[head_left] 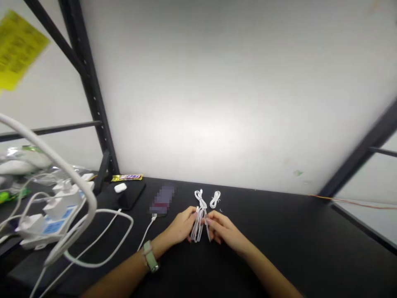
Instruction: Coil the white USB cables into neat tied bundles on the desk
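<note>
A white charging cable [196,231], gathered in long loops, is held between my two hands over the black table. My left hand [182,225] pinches the loops from the left, near a white plug end. From the right, my right hand [223,230] has its fingers closed on a strand of the same cable. Just beyond my hands lie two more white cables: a twisted bundle [201,200] and a smaller coiled one [215,199]. Some of my fingertips are hidden behind the cable.
Left of my hands a phone [162,199] lies with a white cord [147,234] plugged in. Farther left are a black tablet [133,197], a white earbud case [120,188], a yellow snack packet [127,177] and a power strip [57,219] with chargers. A thick white cable [66,167] arcs up in front.
</note>
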`<action>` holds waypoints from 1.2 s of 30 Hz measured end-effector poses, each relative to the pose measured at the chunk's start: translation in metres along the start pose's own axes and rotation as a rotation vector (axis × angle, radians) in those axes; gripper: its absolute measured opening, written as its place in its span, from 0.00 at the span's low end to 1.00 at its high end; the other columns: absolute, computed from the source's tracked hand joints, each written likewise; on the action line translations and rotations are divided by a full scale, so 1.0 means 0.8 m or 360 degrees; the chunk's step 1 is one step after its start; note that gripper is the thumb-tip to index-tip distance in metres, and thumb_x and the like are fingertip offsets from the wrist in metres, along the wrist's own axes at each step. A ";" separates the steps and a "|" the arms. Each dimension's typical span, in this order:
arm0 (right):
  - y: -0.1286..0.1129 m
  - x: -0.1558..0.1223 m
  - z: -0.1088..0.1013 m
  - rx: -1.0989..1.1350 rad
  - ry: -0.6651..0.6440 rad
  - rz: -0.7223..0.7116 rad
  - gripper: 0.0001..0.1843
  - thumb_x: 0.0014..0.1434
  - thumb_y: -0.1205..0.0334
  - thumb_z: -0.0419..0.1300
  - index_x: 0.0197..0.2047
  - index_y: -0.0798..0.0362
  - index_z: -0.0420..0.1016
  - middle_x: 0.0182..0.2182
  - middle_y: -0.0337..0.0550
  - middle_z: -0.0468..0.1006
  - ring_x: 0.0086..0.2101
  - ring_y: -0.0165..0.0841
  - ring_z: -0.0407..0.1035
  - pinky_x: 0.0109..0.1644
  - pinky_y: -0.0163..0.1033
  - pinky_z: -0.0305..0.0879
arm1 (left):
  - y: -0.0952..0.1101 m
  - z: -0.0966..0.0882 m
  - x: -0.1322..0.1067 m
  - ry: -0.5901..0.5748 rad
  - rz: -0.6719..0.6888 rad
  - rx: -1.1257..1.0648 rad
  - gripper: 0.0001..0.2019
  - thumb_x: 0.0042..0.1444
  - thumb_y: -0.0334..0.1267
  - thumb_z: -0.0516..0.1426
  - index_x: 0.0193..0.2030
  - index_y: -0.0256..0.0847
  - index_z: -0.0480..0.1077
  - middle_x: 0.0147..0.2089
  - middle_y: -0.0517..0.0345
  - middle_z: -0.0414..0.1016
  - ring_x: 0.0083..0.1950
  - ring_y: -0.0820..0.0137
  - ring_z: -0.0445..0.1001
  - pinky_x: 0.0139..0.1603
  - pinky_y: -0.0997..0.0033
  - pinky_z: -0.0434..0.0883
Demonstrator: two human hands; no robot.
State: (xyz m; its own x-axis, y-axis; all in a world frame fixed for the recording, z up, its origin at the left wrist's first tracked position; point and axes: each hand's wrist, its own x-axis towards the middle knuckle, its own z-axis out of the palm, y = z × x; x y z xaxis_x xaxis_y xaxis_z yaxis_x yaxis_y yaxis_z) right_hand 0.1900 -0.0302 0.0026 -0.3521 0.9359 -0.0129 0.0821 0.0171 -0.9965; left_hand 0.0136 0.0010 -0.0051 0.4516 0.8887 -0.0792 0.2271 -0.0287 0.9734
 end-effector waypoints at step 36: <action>0.001 -0.002 -0.004 -0.0379 0.0266 -0.0219 0.16 0.51 0.50 0.62 0.34 0.55 0.72 0.26 0.39 0.73 0.21 0.25 0.63 0.19 0.29 0.58 | 0.004 0.016 0.004 -0.0130 -0.0209 -0.0943 0.17 0.40 0.30 0.51 0.40 0.41 0.59 0.33 0.63 0.64 0.19 0.82 0.59 0.16 0.82 0.49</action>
State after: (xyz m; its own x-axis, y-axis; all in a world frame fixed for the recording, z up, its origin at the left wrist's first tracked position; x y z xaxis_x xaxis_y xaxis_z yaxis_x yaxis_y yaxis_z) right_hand 0.1933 -0.0306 0.0019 -0.2189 0.9635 0.1542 0.2673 0.2112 -0.9402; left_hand 0.0272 -0.0019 -0.0052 0.5224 0.8290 -0.1998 -0.2227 0.3588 0.9065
